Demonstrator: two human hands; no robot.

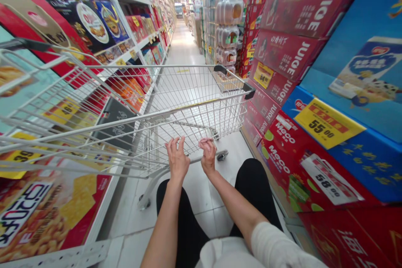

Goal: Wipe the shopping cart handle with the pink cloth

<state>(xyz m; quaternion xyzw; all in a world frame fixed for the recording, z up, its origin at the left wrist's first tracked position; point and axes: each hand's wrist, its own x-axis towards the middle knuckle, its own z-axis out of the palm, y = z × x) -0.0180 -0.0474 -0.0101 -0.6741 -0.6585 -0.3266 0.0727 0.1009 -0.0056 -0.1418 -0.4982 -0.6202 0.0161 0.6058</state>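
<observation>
A wire shopping cart (201, 111) stands crosswise before me, with its basket low and my knees close behind it. My left hand (178, 158) is at the near side of the basket, its fingers apart and nothing visible in them. Beside it, my right hand (208, 155) has its fingers curled together. Whether something small is in that hand, or whether either hand touches the wires, I cannot make out. A dark grey panel (115, 122) is fixed in the left part of the cart.
Shelves with boxed snacks (94, 21) line the left side. On the right rise stacked red JUIQE boxes (279, 50), red Meco cartons (282, 155) and a blue box (361, 63) with price tags. Shrink-wrapped bottles (228, 12) stand farther along the tiled aisle (184, 46).
</observation>
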